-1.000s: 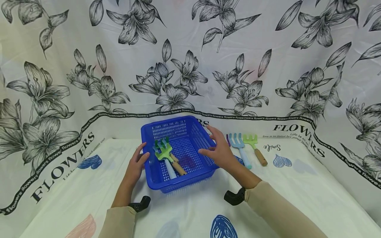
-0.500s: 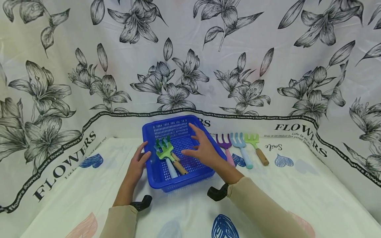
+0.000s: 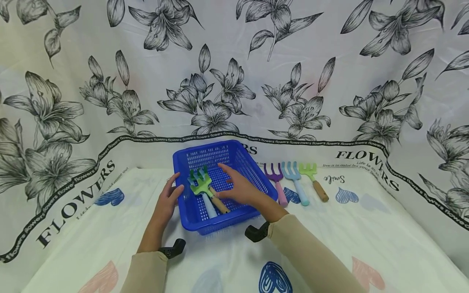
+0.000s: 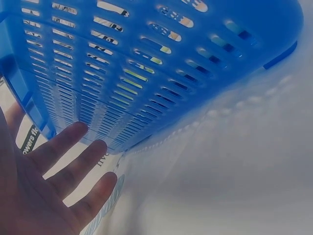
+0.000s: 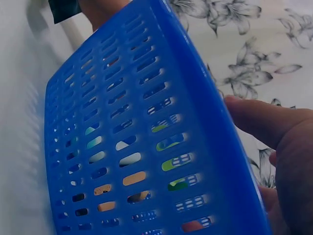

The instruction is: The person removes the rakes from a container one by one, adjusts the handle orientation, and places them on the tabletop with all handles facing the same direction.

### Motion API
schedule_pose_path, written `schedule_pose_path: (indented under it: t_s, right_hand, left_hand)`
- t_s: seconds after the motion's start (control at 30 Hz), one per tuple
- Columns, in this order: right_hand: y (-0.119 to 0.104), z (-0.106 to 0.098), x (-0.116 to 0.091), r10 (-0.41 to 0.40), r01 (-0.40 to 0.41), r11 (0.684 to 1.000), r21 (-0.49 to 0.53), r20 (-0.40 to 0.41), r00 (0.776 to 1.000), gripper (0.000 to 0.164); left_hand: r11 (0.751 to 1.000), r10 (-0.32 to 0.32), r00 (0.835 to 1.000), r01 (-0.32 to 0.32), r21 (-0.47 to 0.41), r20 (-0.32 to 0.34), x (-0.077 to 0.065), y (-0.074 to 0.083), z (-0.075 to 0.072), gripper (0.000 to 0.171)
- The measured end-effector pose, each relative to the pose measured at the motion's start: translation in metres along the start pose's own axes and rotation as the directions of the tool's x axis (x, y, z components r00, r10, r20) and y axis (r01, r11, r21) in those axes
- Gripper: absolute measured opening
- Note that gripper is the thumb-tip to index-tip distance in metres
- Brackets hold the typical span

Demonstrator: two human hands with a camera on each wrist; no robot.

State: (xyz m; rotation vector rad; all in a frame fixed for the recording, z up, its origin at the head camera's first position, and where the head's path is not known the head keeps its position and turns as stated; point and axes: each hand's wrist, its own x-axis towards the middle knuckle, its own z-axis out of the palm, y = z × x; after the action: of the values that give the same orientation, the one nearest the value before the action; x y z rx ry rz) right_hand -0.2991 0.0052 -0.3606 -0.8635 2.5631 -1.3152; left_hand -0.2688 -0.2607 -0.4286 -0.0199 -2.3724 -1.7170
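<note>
A blue plastic basket (image 3: 220, 221) stands on the cloth with several small hand forks inside. On top lies a light green fork (image 3: 200, 186) with a wooden handle, over a pale blue fork (image 3: 209, 206) and a dark green one (image 3: 193, 174), both partly covered. My left hand (image 3: 169, 197) is at the basket's left side, thumb by the rim; in the left wrist view its fingers (image 4: 80, 166) are spread beside the slotted wall. Over the basket reaches my right hand (image 3: 239, 188), fingers apart, thumb close to the green fork's wooden handle. Whether it touches the handle, I cannot tell.
Right of the basket lie three more forks in a row: a purple one with a pink handle (image 3: 281, 194), a light blue one (image 3: 300, 191) and a lime green one (image 3: 320, 191) with a wooden handle. A flower-printed curtain (image 3: 293, 36) hangs behind.
My right hand has moved left from the basket's right rim to over its inside, down towards the forks, uncovering the purple fork. The left hand has stayed at the left side.
</note>
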Motion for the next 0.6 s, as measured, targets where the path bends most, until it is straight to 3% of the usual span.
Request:
schedule_pose_path:
  t_s: [0.2,0.3,0.6]
  right_hand:
    - [-0.0034,0.0021,-0.0008,0.052,-0.054,0.998,0.012,0.156,0.986,0.084]
    - [-0.0025,0.0034,0.0007,0.071,-0.082,0.996,0.034,0.241,0.968,0.082]
    - [-0.0006,0.0076,0.0045,0.127,-0.115,0.992,-0.053,0.402,0.907,0.075]
  left_hand:
    - [1.0,-0.002,1.0,0.002,-0.003,0.006,-0.0005,-0.0002,-0.0011,0.061]
    - [1.0,-0.003,1.0,0.003,-0.004,0.01,-0.0005,-0.0002,-0.0016,0.061]
    - [1.0,-0.002,1.0,0.002,-0.01,0.007,-0.0002,-0.0014,-0.001,0.059]
